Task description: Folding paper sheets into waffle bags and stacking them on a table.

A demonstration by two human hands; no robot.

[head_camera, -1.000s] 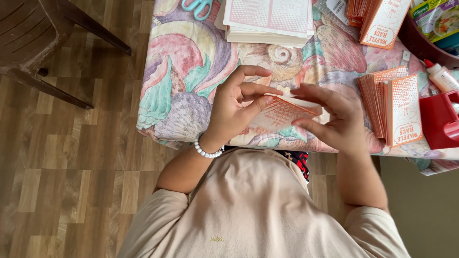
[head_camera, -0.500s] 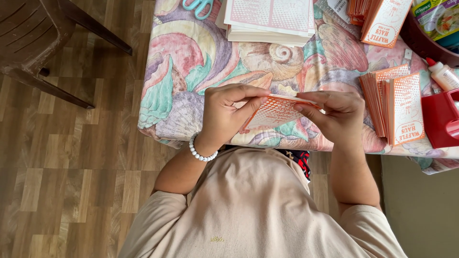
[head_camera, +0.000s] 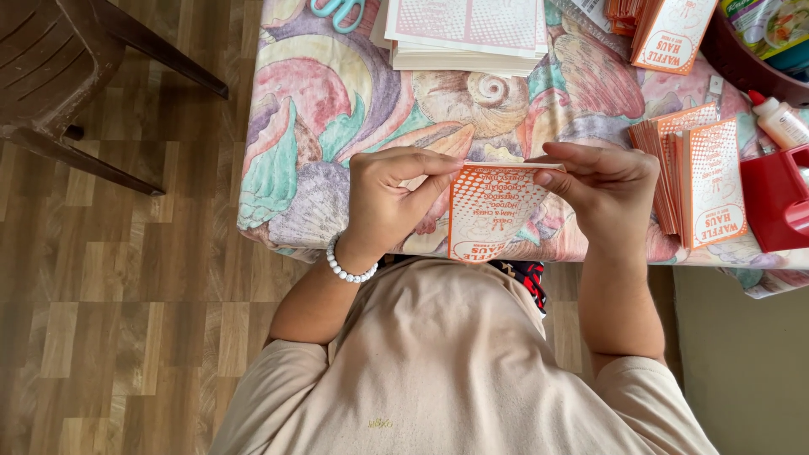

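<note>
While both hands hover at the near edge of the shell-patterned tablecloth point(head_camera: 337, 109), an orange-and-white paper sleeve point(head_camera: 491, 211) hangs between them. Left hand point(head_camera: 389, 202) pinches its top left edge, fingers together; right hand point(head_camera: 608, 194) clamps the top right corner. Finished sleeves point(head_camera: 699, 181) stacked just right, beside red dispenser point(head_camera: 777, 198).

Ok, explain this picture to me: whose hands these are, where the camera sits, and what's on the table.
There is no machine here. The camera is worn on a person's head and looks down at their own two hands. The left hand and right hand together hold an orange-and-white paper sleeve by its top edge, above a table under a shell-patterned cloth. On it lie a stack of printed sheets, teal scissors, finished sleeves and a red holder. A brown chair stands on the floor.
</note>
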